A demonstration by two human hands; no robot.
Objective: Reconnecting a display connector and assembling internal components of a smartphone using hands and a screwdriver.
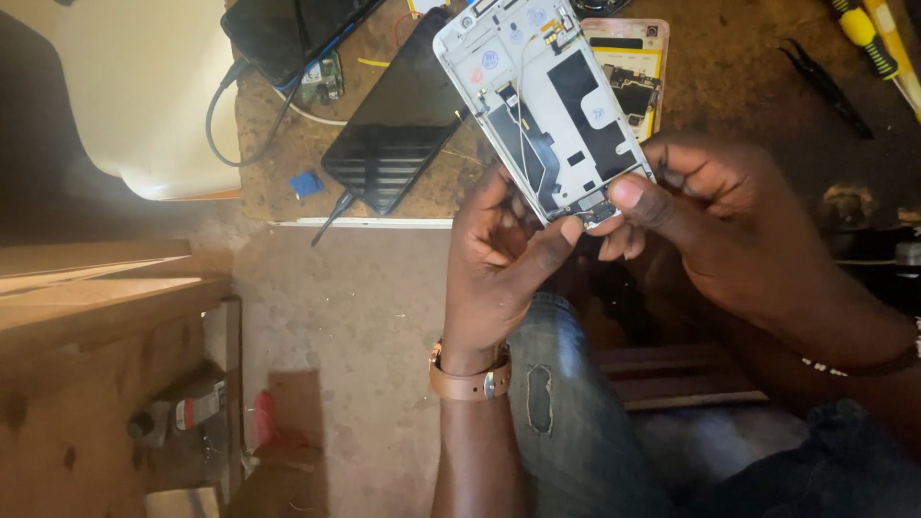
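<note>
One opened phone frame — lower end pinched by left hand and right hand. Table near edge: one dark phone; far-right corner — two screwdrivers.

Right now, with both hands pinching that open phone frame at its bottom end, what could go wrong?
1. The white phone frame is held only at its lower end by the left hand and right hand, out past the workbench edge; a slip could drop it to the floor.
2. The thumbs press near exposed parts and thin cables, which could bend or tear.
</note>
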